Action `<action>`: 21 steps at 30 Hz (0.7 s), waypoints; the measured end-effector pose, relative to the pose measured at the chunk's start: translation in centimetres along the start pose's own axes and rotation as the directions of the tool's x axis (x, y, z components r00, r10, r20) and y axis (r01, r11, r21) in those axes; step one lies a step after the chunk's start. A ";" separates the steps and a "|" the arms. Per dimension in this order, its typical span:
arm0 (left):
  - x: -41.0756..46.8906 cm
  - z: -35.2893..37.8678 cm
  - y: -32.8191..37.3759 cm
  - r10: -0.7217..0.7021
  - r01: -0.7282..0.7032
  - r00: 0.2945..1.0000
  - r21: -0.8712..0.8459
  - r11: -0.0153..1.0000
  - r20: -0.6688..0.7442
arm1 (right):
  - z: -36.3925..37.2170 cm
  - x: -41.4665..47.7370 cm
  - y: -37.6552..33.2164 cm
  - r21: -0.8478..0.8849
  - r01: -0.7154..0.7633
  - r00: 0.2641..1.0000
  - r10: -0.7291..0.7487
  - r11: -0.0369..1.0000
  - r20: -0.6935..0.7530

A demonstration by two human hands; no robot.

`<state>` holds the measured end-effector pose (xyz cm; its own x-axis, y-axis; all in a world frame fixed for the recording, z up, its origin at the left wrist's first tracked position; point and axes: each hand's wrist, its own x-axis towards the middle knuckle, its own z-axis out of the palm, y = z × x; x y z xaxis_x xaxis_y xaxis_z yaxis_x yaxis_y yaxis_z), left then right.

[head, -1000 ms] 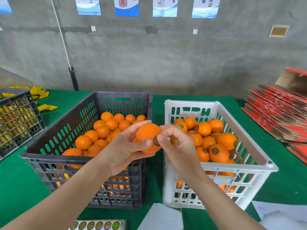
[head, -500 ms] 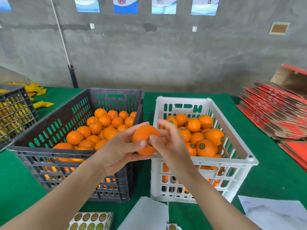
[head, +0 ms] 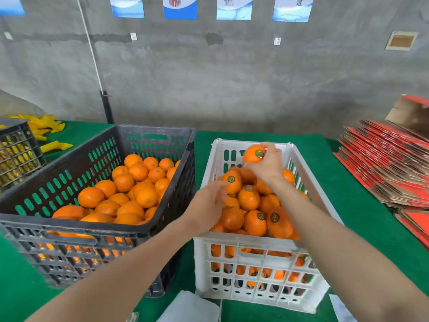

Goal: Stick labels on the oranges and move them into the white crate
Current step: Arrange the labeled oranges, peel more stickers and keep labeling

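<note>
Against concrete wall [head: 232, 77]: green cloth [head: 343, 194], white crate [head: 232, 244].

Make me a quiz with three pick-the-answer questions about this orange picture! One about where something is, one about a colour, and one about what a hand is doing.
1. Where is the orange in the right hand?
A) on the green cloth
B) above the white crate, near its far end
C) above the cardboard pile

2. What colour is the crate of unlabelled oranges?
A) white
B) red
C) black

3. What is the left hand doing?
A) gripping an orange
B) open, holding nothing
C) peeling a sticker

Answers: 1 B, it hangs by that crate's back wall. 2 C, its walls are black. 3 B, its fingers are relaxed and empty.
</note>
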<state>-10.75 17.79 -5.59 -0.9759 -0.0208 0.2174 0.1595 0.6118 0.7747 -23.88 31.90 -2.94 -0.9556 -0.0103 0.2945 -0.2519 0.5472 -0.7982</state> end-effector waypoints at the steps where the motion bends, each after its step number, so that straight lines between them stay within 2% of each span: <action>1: 0.1 0.2 -0.5 0.009 -0.009 1.000 0.093 0.996 0.000 | 0.2 1.5 1.3 -0.053 -0.030 0.999 0.029 0.998 -0.015; 4: 0.3 0.4 -1.1 0.035 -0.032 0.999 0.157 0.987 -0.018 | 1.1 4.6 4.6 -0.284 -0.093 0.995 0.081 0.954 -0.053; 8: 0.6 0.5 -1.2 0.011 -0.008 1.000 0.178 0.984 -0.013 | 2.7 6.3 6.5 -0.518 -0.180 0.981 0.191 0.836 -0.031; 10: 0.5 0.6 -1.2 0.008 -0.006 1.000 0.188 0.982 -0.011 | 3.2 6.6 7.0 -0.572 -0.201 0.970 0.242 0.796 -0.005; 15: 0.4 0.3 -1.0 0.022 -0.017 0.999 0.186 0.982 -0.029 | 2.9 5.6 6.3 -0.565 -0.234 0.959 0.282 0.791 -0.002; 17: 0.3 0.2 -0.8 0.039 -0.027 0.997 0.180 0.983 -0.061 | 2.5 3.9 3.7 -0.503 -0.149 0.985 0.173 0.851 0.000; 19: -0.1 0.2 -0.7 0.063 -0.046 0.990 0.139 0.989 -0.127 | 1.7 1.1 0.2 -0.268 0.044 0.997 -0.060 0.962 -0.051; 20: -0.4 0.2 -0.6 0.068 -0.050 0.983 0.106 0.993 -0.169 | 1.1 -1.1 -1.5 -0.116 0.173 0.979 -0.183 0.978 -0.090; 21: -0.8 0.1 -0.6 0.060 -0.048 0.976 0.061 0.997 -0.210 | 0.4 -4.0 -3.1 0.021 0.315 0.940 -0.309 0.949 -0.142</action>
<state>-10.11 17.50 -6.28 -0.9115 -0.1500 0.3830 0.1966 0.6589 0.7261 -19.37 29.91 -1.83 -0.7989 -0.0597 0.5986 -0.5435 0.4981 -0.6757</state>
